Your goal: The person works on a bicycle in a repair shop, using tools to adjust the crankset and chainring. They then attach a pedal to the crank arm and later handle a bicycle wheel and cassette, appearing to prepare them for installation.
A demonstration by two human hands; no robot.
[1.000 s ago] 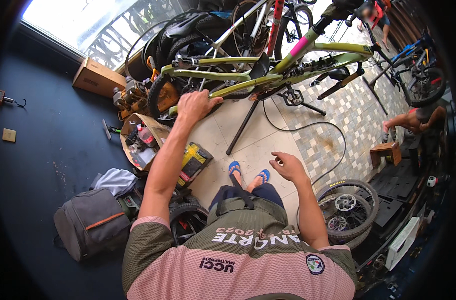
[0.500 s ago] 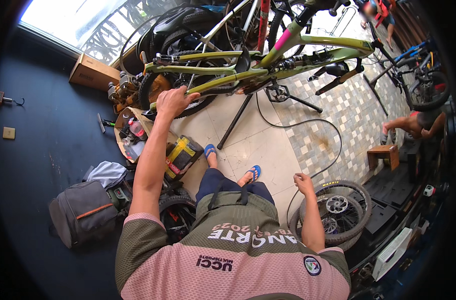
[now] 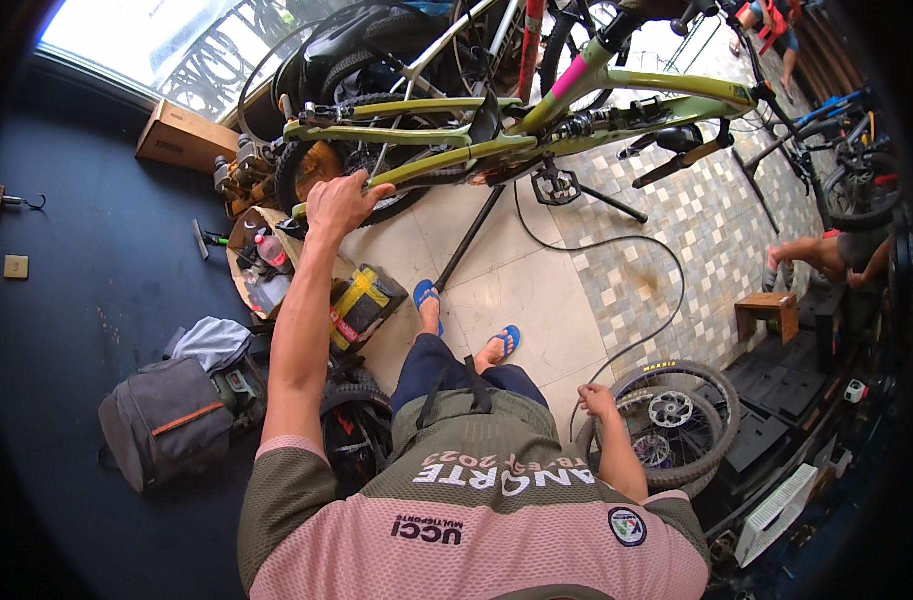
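A green bicycle frame [image 3: 447, 160] with a pink patch is held up on a black stand [image 3: 467, 245], its rear end without a wheel. My left hand [image 3: 342, 205] is wrapped round the rear end of its lower stay. Down by my right side, my right hand [image 3: 598, 401] is held low with its fingers curled together. Whether anything is in them is hidden. Behind that hand, in the picture, runs a thin black hose [image 3: 681, 290] that curves across the floor. Bicycle wheels [image 3: 712, 410] with brake discs lie close by it.
Near my left arm are a taped black box [image 3: 369, 308], an open carton [image 3: 245, 268] with bottles, and a grey backpack [image 3: 167, 425]. More bicycles [image 3: 857, 185] stand at the right. A person's leg [image 3: 812, 255] shows near a small wooden stool [image 3: 767, 315].
My right hand has dropped lower and moved slightly left, toward my body. The left hand keeps its hold on the frame, shifting only a little.
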